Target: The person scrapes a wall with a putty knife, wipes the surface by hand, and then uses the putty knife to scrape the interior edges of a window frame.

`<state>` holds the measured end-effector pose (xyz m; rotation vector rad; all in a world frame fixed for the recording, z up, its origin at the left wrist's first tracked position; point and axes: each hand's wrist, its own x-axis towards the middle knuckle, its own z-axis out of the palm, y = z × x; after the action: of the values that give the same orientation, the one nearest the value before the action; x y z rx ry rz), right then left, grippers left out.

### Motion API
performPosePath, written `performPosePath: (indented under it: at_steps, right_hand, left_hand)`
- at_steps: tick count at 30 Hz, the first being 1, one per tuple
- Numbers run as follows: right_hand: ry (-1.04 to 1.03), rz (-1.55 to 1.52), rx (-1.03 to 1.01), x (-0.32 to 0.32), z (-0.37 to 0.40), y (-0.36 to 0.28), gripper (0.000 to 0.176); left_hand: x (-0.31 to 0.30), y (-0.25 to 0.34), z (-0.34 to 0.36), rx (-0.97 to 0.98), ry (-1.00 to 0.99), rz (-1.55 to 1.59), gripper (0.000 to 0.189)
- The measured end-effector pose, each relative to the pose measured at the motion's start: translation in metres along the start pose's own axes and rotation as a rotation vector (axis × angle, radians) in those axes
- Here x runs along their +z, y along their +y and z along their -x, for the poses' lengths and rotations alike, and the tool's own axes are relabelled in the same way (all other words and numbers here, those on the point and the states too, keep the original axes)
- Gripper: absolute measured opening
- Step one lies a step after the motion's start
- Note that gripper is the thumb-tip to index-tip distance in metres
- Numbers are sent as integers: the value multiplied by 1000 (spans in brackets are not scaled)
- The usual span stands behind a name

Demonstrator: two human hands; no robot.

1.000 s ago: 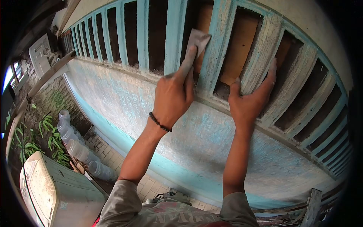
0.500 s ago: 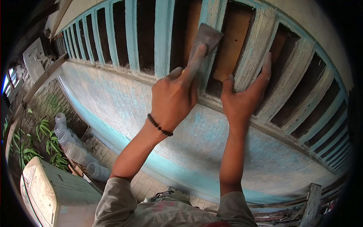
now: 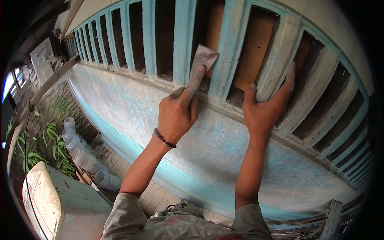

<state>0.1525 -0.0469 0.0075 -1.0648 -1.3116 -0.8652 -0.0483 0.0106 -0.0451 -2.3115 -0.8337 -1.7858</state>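
My left hand [image 3: 177, 114] is closed round a putty knife [image 3: 205, 56], its forefinger stretched along the broad, dusty blade. The blade lies over a dark gap, its right corner close to a slat [image 3: 227, 50] of worn turquoise paint. The handle is mostly hidden in my fist. Further right, my right hand [image 3: 265, 114] straddles a more bare, weathered slat [image 3: 276, 60], thumb on its left side and fingers on its right. Both slats belong to a turquoise grille set above a patchy painted wall [image 3: 216, 132].
A brown board [image 3: 254, 56] shows behind the grille. Below on the left stand a large pale bin-like box [image 3: 80, 208], stacked clear plastic containers [image 3: 84, 160] and green plants [image 3: 52, 136]. A paved strip [image 3: 156, 196] runs along the wall's foot. A wooden post [image 3: 331, 216] stands lower right.
The putty knife in my left hand has moved down and left, off the slat's face to the gap beside it. My right hand stays on the same slat; the whole view has shifted slightly.
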Motion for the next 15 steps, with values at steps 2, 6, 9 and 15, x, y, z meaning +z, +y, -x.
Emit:
performPosePath:
  at_steps: [2,6,9,15]
  right_hand:
    - [7,1,5,2,0,-2,100]
    - [-6,15,31,0,-1,-6,99]
    - [2,32,6,0,-2,-5,99]
    - [22,-17,36,1,-2,-6,98]
  left_hand:
    - [0,0,9,-27,-44,-20,82]
    - [4,0,23,-70,-61,-40,83]
    - [3,9,-10,-36,33,6,79]
    - [10,-3,12,-9,16,-12,85]
